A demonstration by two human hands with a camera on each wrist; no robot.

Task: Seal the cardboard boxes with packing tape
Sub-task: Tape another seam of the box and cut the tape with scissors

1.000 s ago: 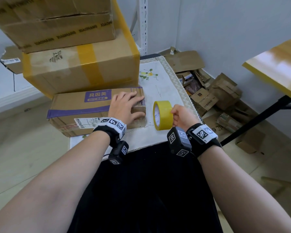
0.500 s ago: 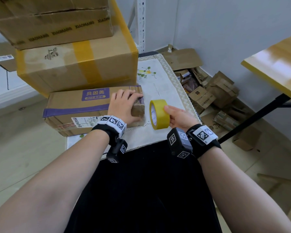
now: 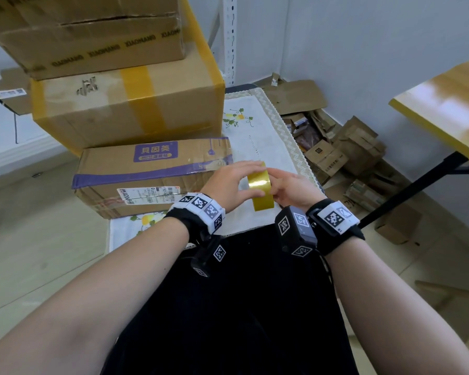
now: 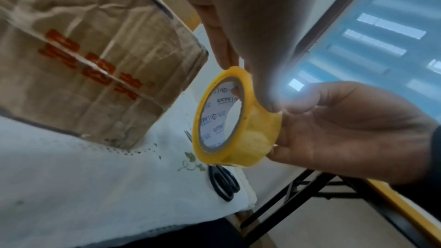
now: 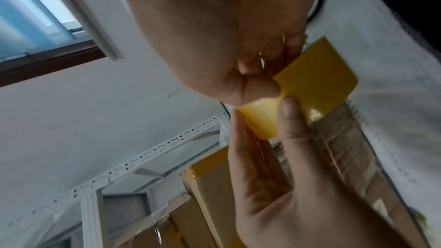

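Observation:
Both hands hold a yellow tape roll (image 3: 260, 189) just above the white cloth, right of a long cardboard box with a purple stripe (image 3: 152, 171). My left hand (image 3: 230, 182) pinches the roll's outer band between thumb and fingers. My right hand (image 3: 290, 188) grips the roll from the other side. In the left wrist view the tape roll (image 4: 229, 120) shows its white printed core, with a finger of the right hand (image 4: 346, 129) inside it. In the right wrist view the left hand (image 5: 274, 176) has its thumb on the tape roll (image 5: 310, 86).
Two bigger boxes (image 3: 127, 109) stand stacked behind the striped one, the lower one bearing yellow tape. Black scissors (image 4: 223, 182) lie on the cloth near the table's right edge. Flattened cartons (image 3: 344, 155) litter the floor at the right. A yellow-edged table (image 3: 444, 109) stands further right.
My left hand has left the striped box and moved right onto the tape roll. The right hand has turned the roll so that its band faces up.

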